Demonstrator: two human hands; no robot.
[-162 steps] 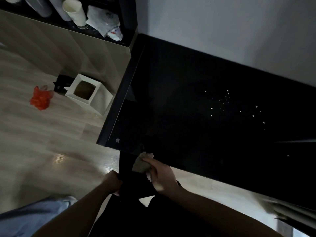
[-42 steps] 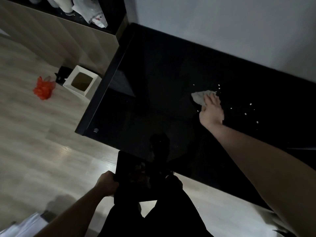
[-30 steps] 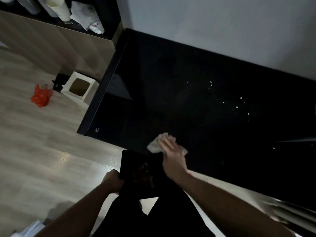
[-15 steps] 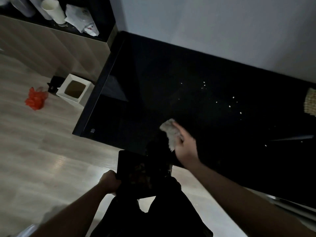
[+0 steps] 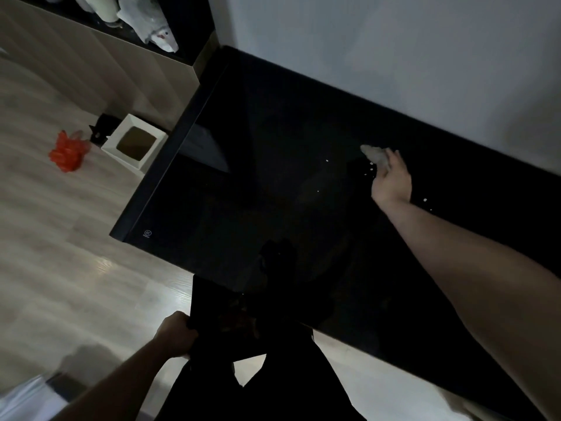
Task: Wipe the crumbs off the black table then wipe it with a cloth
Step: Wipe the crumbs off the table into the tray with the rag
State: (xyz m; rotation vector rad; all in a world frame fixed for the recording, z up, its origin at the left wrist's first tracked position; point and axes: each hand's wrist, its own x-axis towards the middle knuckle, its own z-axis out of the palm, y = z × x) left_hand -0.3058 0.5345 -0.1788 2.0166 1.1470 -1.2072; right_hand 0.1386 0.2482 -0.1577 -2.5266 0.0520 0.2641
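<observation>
The glossy black table (image 5: 258,165) fills the middle of the view, against a pale wall. White crumbs (image 5: 371,169) lie scattered near its far side. My right hand (image 5: 391,180) is stretched out over them and presses a crumpled pale cloth (image 5: 375,154) onto the tabletop. Other crumbs (image 5: 425,200) lie just right of my wrist. My left hand (image 5: 176,332) grips a flat black tray (image 5: 212,317) held below the table's near edge.
On the wooden floor at the left stand a white square bin (image 5: 135,144) and a red plastic bag (image 5: 68,151). A beige counter (image 5: 106,65) with white bags (image 5: 145,19) on top adjoins the table's left corner.
My right hand has carried the cloth from the table's near edge by the tray out to the crumbs at the far side. My left hand still holds the tray.
</observation>
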